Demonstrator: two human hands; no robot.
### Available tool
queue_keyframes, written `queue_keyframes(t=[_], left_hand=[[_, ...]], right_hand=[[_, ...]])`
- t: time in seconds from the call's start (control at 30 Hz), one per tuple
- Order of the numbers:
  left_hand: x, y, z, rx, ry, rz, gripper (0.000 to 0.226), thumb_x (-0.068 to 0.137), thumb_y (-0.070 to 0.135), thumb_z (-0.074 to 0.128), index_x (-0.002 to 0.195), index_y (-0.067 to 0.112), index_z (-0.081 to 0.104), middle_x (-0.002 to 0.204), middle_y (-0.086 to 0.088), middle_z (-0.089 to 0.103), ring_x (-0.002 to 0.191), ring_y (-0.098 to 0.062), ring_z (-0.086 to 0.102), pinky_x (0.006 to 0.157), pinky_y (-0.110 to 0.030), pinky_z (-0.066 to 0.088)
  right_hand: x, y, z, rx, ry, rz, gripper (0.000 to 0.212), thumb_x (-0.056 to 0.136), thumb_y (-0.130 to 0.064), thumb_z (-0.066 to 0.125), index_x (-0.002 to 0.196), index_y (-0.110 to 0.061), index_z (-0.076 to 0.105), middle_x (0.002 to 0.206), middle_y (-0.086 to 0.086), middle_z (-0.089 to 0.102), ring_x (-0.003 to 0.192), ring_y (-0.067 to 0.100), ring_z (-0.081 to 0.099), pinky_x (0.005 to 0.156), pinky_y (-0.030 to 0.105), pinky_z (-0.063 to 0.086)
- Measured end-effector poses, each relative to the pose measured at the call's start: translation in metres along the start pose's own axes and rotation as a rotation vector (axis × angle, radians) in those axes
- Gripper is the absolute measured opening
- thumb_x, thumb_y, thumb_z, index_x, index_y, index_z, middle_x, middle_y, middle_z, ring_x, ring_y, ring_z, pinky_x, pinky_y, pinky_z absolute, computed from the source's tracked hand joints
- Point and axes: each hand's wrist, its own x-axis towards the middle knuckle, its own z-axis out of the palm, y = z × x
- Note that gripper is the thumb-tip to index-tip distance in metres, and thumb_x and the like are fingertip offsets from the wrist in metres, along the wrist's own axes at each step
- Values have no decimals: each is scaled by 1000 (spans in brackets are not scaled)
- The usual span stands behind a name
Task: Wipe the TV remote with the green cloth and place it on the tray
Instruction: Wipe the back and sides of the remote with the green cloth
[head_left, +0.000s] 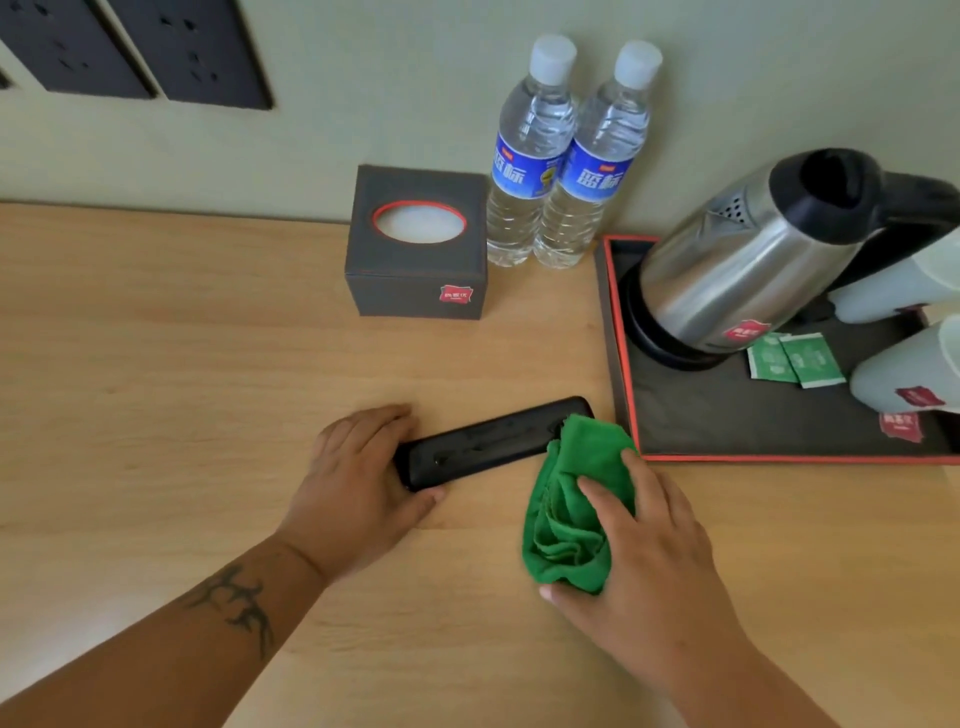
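The black TV remote (493, 441) lies flat on the wooden table, angled up toward the right. My left hand (358, 483) grips its left end, thumb on the near side. A bunched green cloth (571, 499) covers the remote's right end, and my right hand (649, 551) holds the cloth from the near right. The dark tray (727, 426) with an orange rim sits just right of the remote's tip.
On the tray stand a steel kettle (737, 270), two green sachets (797, 358) and two white cups (909, 369) at the right edge. A dark tissue box (415, 254) and two water bottles (561, 156) stand by the wall, behind the remote.
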Motion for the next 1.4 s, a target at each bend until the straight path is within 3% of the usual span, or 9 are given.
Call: queue_keyframes(t=[0.07, 0.17, 0.3, 0.43, 0.53, 0.7, 1.1, 1.27, 1.4], left_hand=[[-2, -7, -2, 16, -15, 29, 72, 78, 71, 56, 131, 22, 58, 141, 6, 51, 132, -18, 44, 116, -34, 23], [-3, -13, -3, 58, 2, 89, 63, 83, 67, 51, 126, 21, 60, 139, 2, 53, 129, -22, 47, 115, -36, 25], [-2, -11, -1, 82, 16, 115, 61, 86, 63, 49, 126, 18, 59, 139, -1, 53, 130, -24, 46, 116, -39, 24], [-3, -11, -4, 86, -17, 109, 60, 88, 64, 48, 128, 20, 58, 141, 0, 52, 132, -24, 45, 117, -40, 23], [-3, -12, -3, 95, -32, 106, 60, 89, 64, 47, 128, 21, 57, 142, 2, 51, 133, -23, 44, 118, -39, 22], [-3, -12, -4, 97, -31, 110, 60, 89, 64, 47, 128, 20, 58, 142, 2, 51, 133, -22, 43, 118, -40, 23], [-3, -14, -2, 94, -21, 130, 64, 87, 61, 51, 131, 15, 57, 141, -2, 54, 132, -24, 46, 118, -42, 25], [-2, -11, -4, 100, -35, 109, 62, 90, 65, 44, 131, 20, 56, 143, 2, 51, 135, -20, 42, 119, -42, 23], [-3, -11, -4, 90, -29, 105, 63, 90, 65, 43, 131, 20, 56, 143, 3, 50, 135, -19, 41, 119, -41, 22]], right_hand=[[3, 2, 5, 73, 1, -18, 83, 70, -64, 69, 142, -36, 41, 156, 0, 21, 136, 24, 32, 111, 42, 39], [9, 0, 1, 187, 76, -27, 61, 75, -46, 69, 132, -32, 53, 144, -6, 37, 123, 19, 46, 101, 33, 48], [20, -10, -15, 249, 239, -33, 59, 72, -46, 66, 127, -28, 56, 134, -7, 46, 115, 16, 52, 90, 33, 53], [42, -21, -26, 138, 294, -9, 68, 79, -39, 70, 142, -27, 49, 146, 0, 40, 119, 25, 48, 94, 41, 52], [58, -28, -22, 50, 228, 58, 69, 88, -41, 62, 151, -25, 38, 157, 2, 30, 123, 29, 42, 99, 41, 47], [65, -31, -13, 125, 222, 88, 59, 94, -43, 57, 148, -25, 44, 153, -2, 39, 127, 26, 43, 102, 37, 44], [58, -100, -22, 108, 45, -298, 51, 91, -46, 58, 140, -32, 52, 148, -9, 44, 120, 23, 43, 99, 37, 46], [81, -50, -63, 134, 124, -108, 49, 93, -41, 58, 140, -30, 53, 151, -10, 43, 126, 27, 43, 106, 35, 36], [98, -27, -58, 31, -43, -30, 52, 93, -41, 56, 144, -35, 47, 159, -9, 34, 133, 32, 37, 111, 44, 36]])
